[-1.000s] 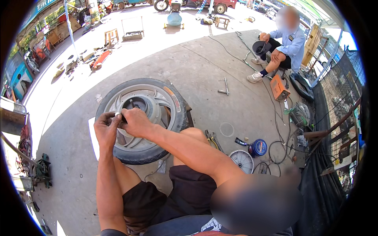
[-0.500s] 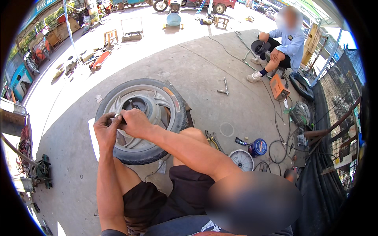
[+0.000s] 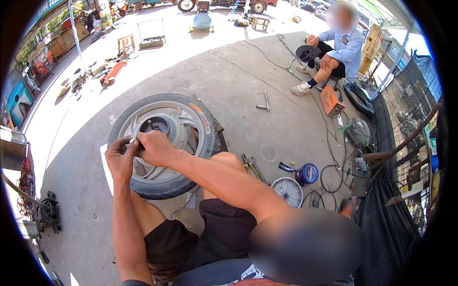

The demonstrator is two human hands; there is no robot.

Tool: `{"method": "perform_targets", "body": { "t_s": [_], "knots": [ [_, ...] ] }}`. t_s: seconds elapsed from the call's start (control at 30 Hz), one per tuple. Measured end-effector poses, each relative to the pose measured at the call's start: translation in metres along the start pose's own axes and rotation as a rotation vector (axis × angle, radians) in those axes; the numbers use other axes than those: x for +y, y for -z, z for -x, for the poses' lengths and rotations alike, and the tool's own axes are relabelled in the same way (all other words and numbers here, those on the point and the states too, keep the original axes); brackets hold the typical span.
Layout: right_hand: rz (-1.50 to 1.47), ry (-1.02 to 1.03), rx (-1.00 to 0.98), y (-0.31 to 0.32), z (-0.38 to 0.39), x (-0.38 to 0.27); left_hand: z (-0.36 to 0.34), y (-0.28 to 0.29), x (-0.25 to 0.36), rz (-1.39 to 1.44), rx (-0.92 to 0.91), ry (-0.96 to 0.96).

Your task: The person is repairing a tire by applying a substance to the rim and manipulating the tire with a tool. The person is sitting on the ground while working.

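Note:
A motorcycle wheel with a black tire [image 3: 206, 128] and grey cast rim lies flat in front of my knees, its dark recessed hub [image 3: 160, 125] facing up with a short shaft in it. My left hand [image 3: 119, 158] is pinched on a small pale piece [image 3: 134, 142] at the near left of the hub. My right hand [image 3: 155, 150] is closed at the same piece, its fingertips against those of my left hand; what exactly they grip is mostly hidden.
Pliers [image 3: 253, 166], a blue tub [image 3: 306, 175] and a grey round cover [image 3: 286, 193] lie right of my knees. A T-shaped tool [image 3: 264, 106], cables and an orange machine [image 3: 330, 101] lie farther out. A person [image 3: 348, 57] sits at upper right holding a dark round item [image 3: 306, 53].
My view has shifted, so the wheel, tools and seated person appear a little further left and up. Both hands remain together on the small pale piece, with almost no change in grip.

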State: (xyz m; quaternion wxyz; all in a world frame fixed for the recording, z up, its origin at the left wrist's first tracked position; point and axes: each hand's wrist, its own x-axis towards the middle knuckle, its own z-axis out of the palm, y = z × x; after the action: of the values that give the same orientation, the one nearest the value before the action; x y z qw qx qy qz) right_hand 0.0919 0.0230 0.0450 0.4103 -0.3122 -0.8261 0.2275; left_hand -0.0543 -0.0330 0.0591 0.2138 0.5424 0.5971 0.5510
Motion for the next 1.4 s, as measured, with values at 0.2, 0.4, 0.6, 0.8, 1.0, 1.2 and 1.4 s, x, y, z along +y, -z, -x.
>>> {"method": "perform_targets", "body": {
  "t_s": [0.2, 0.4, 0.6, 0.8, 1.0, 1.2, 1.4],
  "knots": [
    [-0.038, 0.021, -0.015, -0.001, -0.001, 0.004, 0.0, -0.008, -0.006, 0.128, 0.039, -0.094],
    [0.012, -0.012, -0.01, 0.005, 0.0, -0.001, 0.001, -0.001, 0.006, -0.047, 0.006, -0.007],
    [-0.026, 0.012, -0.04, 0.006, -0.001, -0.006, 0.001, -0.006, -0.004, 0.182, 0.023, -0.085],
    [0.028, -0.029, -0.025, 0.007, -0.001, -0.007, 0.0, 0.0, 0.002, -0.052, 0.006, -0.015],
    [0.022, -0.008, -0.015, 0.003, 0.0, 0.0, 0.001, -0.002, 0.001, 0.069, -0.003, -0.019],
    [0.011, -0.012, -0.023, 0.001, 0.001, 0.002, 0.002, -0.003, -0.001, 0.071, 0.025, -0.047],
    [0.011, -0.001, -0.008, 0.003, 0.001, 0.0, 0.0, -0.001, -0.001, 0.015, 0.009, -0.027]
  ]
}}
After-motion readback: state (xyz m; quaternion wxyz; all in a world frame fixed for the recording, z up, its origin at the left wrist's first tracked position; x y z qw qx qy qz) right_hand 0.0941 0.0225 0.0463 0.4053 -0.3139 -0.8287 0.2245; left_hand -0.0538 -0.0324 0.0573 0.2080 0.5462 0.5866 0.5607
